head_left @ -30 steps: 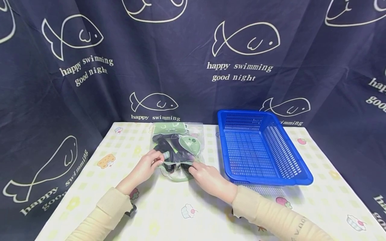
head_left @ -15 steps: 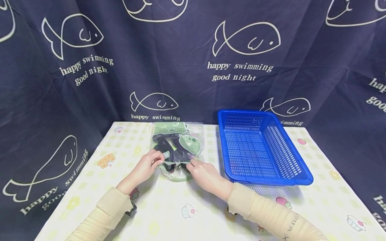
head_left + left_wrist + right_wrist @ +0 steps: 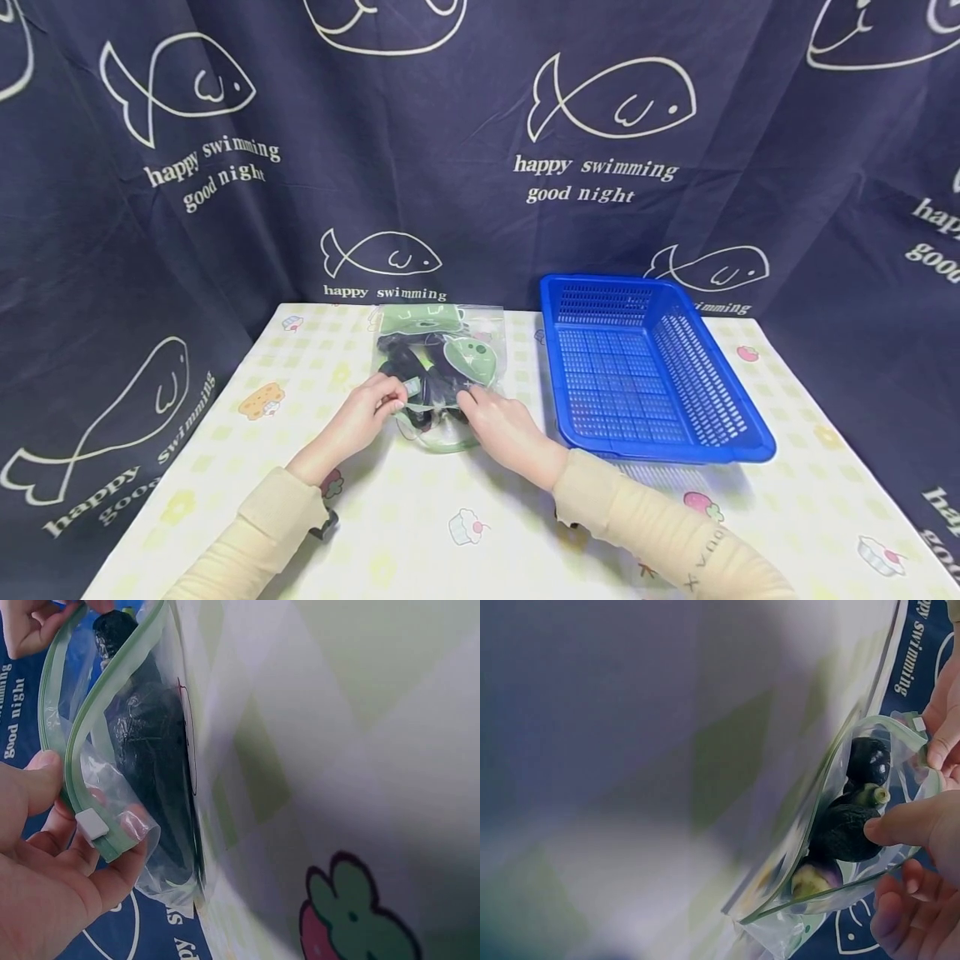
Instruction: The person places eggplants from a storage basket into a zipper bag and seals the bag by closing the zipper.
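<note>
A clear zip bag (image 3: 489, 323) with green print lies on the table, its mouth facing me and spread apart. Several dark vegetables, apparently eggplants (image 3: 146, 742), fill it. At the mouth's left corner my left hand (image 3: 367, 410) pinches the green rim, close to a white slider (image 3: 91, 823). My right hand (image 3: 512, 427) grips the rim's other side, thumb inside and fingers outside. In the right wrist view that thumb touches a dark wrinkled piece (image 3: 844, 832). Around it sit a glossy black round piece (image 3: 870, 760), a green stem (image 3: 874, 796) and a purple-and-pale piece (image 3: 815, 877).
A blue perforated basket (image 3: 660, 450) stands right of the bag, beside my right forearm. The patterned tablecloth (image 3: 420, 533) covers the table. A dark fish-print curtain (image 3: 480, 167) hangs behind and along both sides.
My right hand has shifted left and slightly away from me along the bag's mouth, over the contents. The left hand keeps its hold at the corner. Bag and basket have stayed in place.
</note>
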Demonstrator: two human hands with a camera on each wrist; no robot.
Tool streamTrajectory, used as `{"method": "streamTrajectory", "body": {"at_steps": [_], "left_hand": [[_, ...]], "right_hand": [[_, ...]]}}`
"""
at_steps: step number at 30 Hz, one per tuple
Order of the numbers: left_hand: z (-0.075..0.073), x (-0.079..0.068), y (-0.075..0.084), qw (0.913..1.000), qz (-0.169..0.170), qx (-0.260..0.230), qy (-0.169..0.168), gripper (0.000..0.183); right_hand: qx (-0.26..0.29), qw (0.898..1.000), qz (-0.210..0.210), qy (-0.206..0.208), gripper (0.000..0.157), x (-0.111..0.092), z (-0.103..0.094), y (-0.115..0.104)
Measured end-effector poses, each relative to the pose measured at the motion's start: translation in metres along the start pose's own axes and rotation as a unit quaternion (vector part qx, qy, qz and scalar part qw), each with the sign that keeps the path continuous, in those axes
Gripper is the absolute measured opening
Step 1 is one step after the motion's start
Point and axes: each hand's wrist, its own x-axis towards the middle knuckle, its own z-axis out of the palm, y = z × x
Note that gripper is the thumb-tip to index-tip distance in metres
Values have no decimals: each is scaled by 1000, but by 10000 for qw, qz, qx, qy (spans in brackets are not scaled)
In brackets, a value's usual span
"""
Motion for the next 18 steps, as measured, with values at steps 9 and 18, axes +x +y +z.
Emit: {"method": "streamTrajectory", "body": {"at_steps": [9, 18], "left_hand": [[-1, -2, -1, 9999, 130, 26, -42, 4], [-4, -6, -1, 9998, 169, 84, -112, 5]], "right_hand": [[-190, 9996, 199, -79, 18, 4, 6, -3], [-191, 9996, 157, -111, 13, 2, 5, -4]]}}
